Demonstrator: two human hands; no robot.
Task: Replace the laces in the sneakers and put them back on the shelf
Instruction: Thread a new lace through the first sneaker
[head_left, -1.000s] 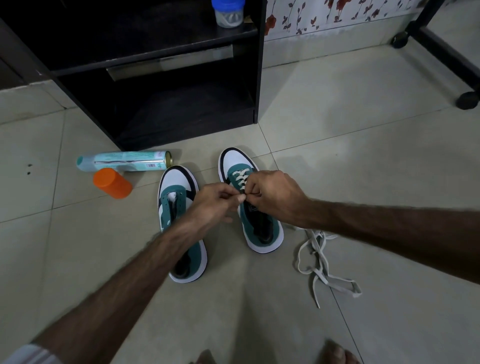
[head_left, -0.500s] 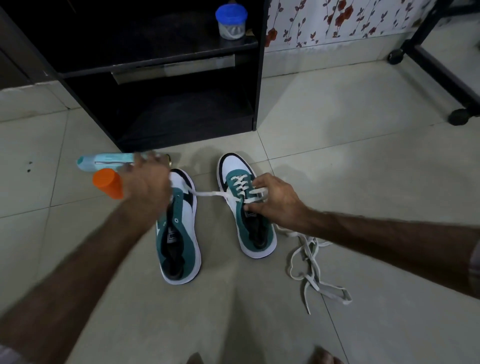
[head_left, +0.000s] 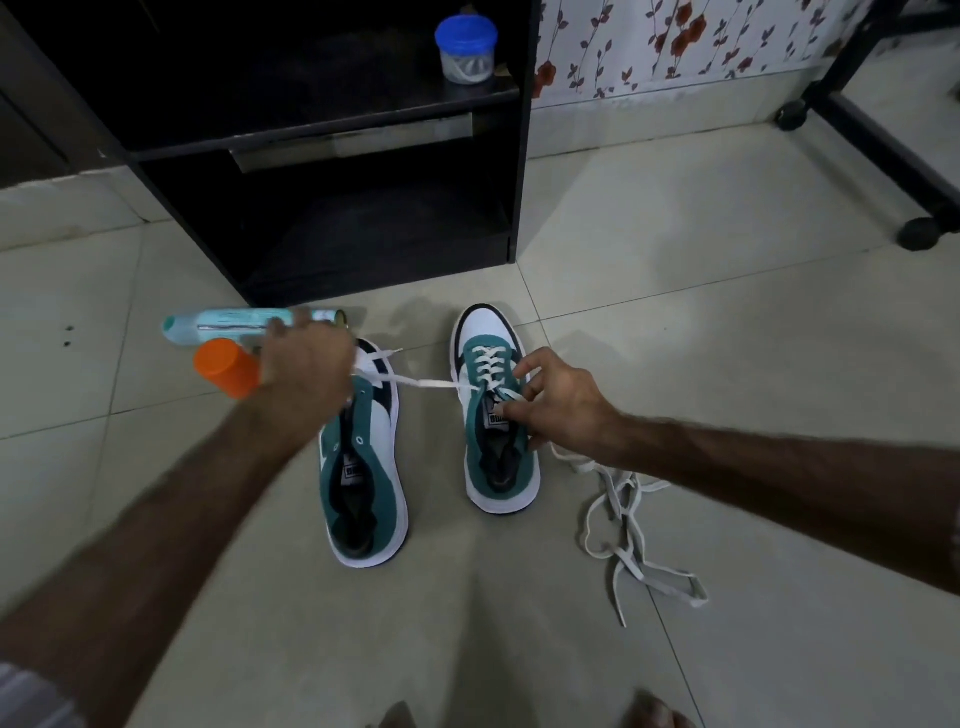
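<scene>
The right sneaker (head_left: 496, 410), teal and white, stands on the tiled floor (head_left: 701, 322) just right of centre with its toe pointing to 12 o'clock; a white lace (head_left: 431, 383) is crossed through its front eyelets and one end runs out taut toward 9 o'clock. The left hand (head_left: 304, 371) has that end pinched in curled fingers above the toe of the left sneaker (head_left: 363, 467), which lies just beside the first one at its 8 o'clock and shows no lacing in the part that can be seen. The right hand (head_left: 556, 405) rests on the tongue side of the right sneaker, its thumb and fingers curled on the lace near the upper eyelets. The two hands are well apart with the lace stretched between them. At 4 o'clock from the right sneaker a loose grey-white lace (head_left: 631, 530) lies in a tangle on the tiles. Beyond the left hand, at 10 o'clock, a pale blue spray can (head_left: 223, 325) lies on its side with an orange cap (head_left: 223, 366) just beside it. At 12 o'clock stands a black shelf unit (head_left: 332, 171); a small jar with a blue lid (head_left: 466, 49) sits on its upper board. Wallpaper with red flowers (head_left: 675, 41) covers the wall at 1 o'clock.
</scene>
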